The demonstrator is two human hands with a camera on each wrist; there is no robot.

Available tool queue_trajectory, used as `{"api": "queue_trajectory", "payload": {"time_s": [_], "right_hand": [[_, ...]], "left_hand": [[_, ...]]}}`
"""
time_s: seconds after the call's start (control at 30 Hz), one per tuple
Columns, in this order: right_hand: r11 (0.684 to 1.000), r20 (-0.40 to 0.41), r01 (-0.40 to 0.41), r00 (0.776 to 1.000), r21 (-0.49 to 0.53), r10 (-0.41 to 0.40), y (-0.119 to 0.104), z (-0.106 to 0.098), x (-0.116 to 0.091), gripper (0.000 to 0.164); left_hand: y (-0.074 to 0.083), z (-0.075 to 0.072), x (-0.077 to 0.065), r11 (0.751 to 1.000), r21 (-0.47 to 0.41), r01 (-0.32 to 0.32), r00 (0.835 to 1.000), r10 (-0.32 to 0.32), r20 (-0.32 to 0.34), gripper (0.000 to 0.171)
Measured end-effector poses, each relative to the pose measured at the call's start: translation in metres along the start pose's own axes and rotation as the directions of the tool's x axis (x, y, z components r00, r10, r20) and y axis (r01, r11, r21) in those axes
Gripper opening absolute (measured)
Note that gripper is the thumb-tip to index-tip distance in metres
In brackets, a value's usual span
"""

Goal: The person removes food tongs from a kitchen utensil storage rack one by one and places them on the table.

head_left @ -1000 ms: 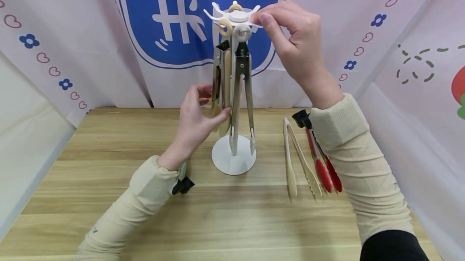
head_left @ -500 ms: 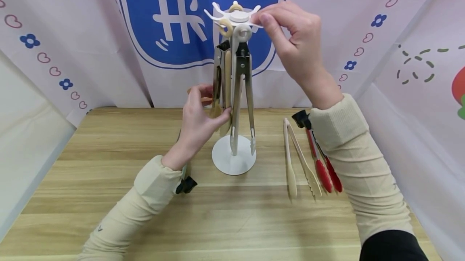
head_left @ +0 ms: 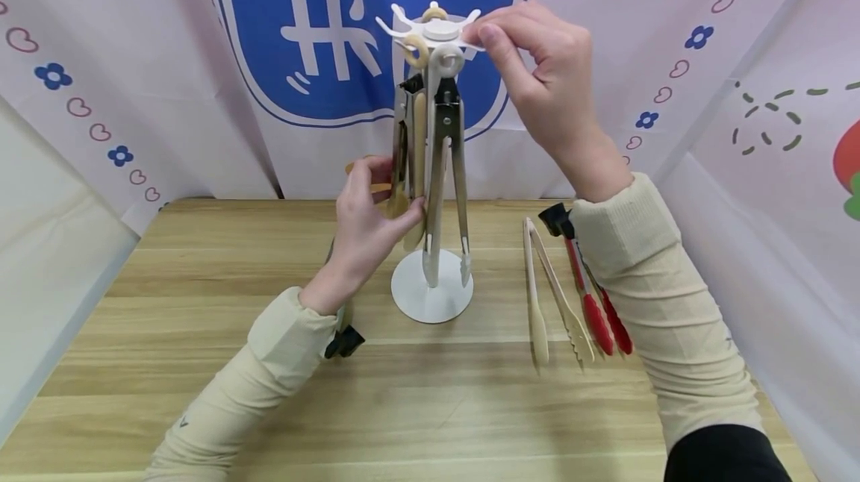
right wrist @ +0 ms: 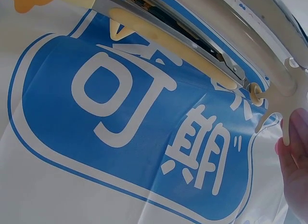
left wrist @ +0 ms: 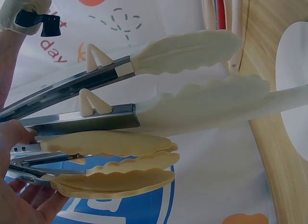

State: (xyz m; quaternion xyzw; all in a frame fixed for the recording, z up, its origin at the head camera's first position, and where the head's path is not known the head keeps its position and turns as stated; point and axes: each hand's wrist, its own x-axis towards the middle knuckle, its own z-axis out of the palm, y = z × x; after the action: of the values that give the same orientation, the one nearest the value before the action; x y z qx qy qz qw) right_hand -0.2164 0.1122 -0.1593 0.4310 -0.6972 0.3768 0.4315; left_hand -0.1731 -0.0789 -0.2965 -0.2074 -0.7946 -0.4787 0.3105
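A white stand with a round base (head_left: 432, 307) and a ring of hooks (head_left: 443, 31) on top carries several tongs. My left hand (head_left: 366, 224) grips the yellow-tipped tongs (left wrist: 115, 184) hanging at the stand's left side, thumb in front and fingers behind. Pale-tipped tongs (left wrist: 187, 53) hang right beside them, showing in the head view at the front of the pole. Up at the top, my right hand (head_left: 547, 68) pinches a hook on the right side of the ring; the right wrist view shows those fingers (right wrist: 293, 161) against the hook.
On the wooden table (head_left: 201, 362), beige tongs (head_left: 540, 329) and red-tipped tongs (head_left: 596, 321) lie to the right of the base. Another tool with a black end (head_left: 344, 342) lies partly under my left wrist. A printed cloth (head_left: 322, 154) hangs close behind the stand.
My left hand has shifted slightly right and closer around the yellow-tipped tongs. The right hand keeps its pinch on the hook, and the stand stays in place.
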Motion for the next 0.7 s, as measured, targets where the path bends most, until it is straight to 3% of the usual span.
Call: {"api": "queue_trajectory", "payload": {"time_s": [0.3,0.7], "right_hand": [[1.0,-0.014,0.014,1.0,0.007,-0.014,0.0002,0.0003,0.0,0.018],[1.0,-0.008,0.015,1.0,-0.012,-0.015,0.0002,-0.0005,-0.0001,0.019]], "left_hand": [[0.0024,-0.0035,-0.0004,0.999,0.007,-0.044,0.998,0.044,-0.035,0.046],[0.0073,-0.008,0.0019,0.998,-0.024,-0.059,0.996,0.057,-0.062,0.047]]}}
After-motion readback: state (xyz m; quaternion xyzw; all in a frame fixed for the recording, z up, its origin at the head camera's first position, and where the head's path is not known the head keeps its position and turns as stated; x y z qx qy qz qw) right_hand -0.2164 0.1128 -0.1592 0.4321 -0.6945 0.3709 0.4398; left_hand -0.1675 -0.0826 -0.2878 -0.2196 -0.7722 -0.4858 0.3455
